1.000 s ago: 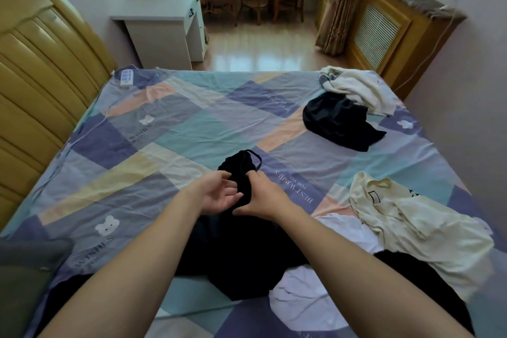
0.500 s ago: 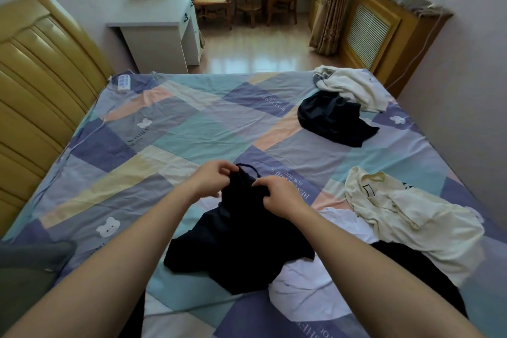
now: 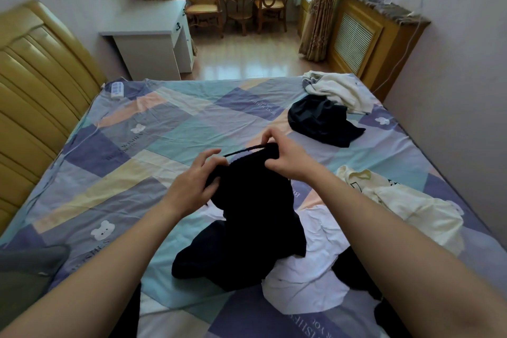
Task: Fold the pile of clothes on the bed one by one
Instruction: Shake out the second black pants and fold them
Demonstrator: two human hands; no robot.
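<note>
matt black cloth garment (image 3: 255, 217); creased cotton-like patchwork sheet (image 3: 175, 129); padded glossy headboard (image 3: 35, 85); shiny wood floor (image 3: 247, 60).

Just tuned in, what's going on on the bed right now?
A person is holding a black garment up by its top edge, left hand and right hand both gripping it, its lower part trailing on the bed. Nothing looks folded yet: a white garment, a cream shirt and a dark and white heap lie loose.
</note>
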